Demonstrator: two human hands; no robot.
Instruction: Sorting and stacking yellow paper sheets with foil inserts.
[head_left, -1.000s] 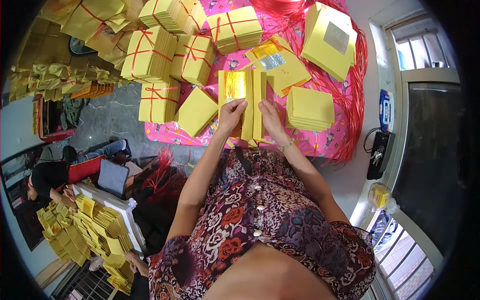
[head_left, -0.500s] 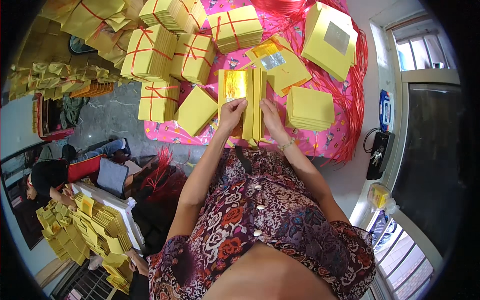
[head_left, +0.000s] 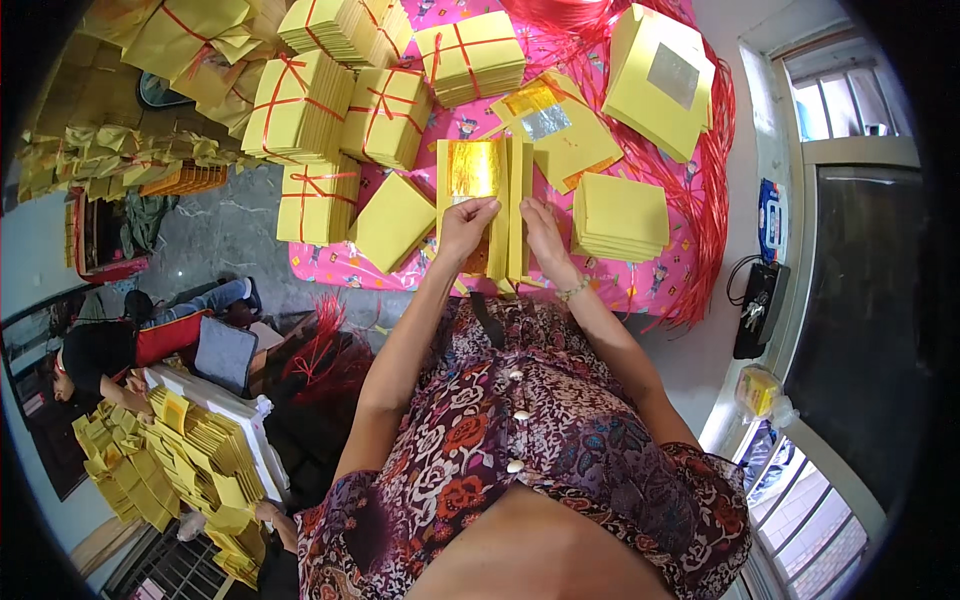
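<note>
In front of me at the table's near edge stands an opened stack of yellow joss paper [head_left: 513, 175]; a gold foil patch shows on its left part. My left hand [head_left: 467, 229] is closed, thumb and fingers pinching sheets just below the foil. On the stack's right side, my right hand [head_left: 543, 237] grips the edge with bent fingers. Right of that hand sits a squared pile of yellow paper [head_left: 621, 212]. Another yellow block [head_left: 394, 224] lies tilted on the left. Beyond my hands are loose sheets with gold and silver foil [head_left: 566, 130].
Several yellow bundles tied with red string [head_left: 300, 105] crowd the left of the pink tablecloth [head_left: 345, 262]. Red plastic strands [head_left: 708, 220] hang along the right edge, near a foil-patched stack [head_left: 660, 85]. At lower left, a person [head_left: 100, 355] handles yellow paper at another table.
My left fingertips have shifted slightly right toward the middle of the stack. My right hand stays on the right edge.
</note>
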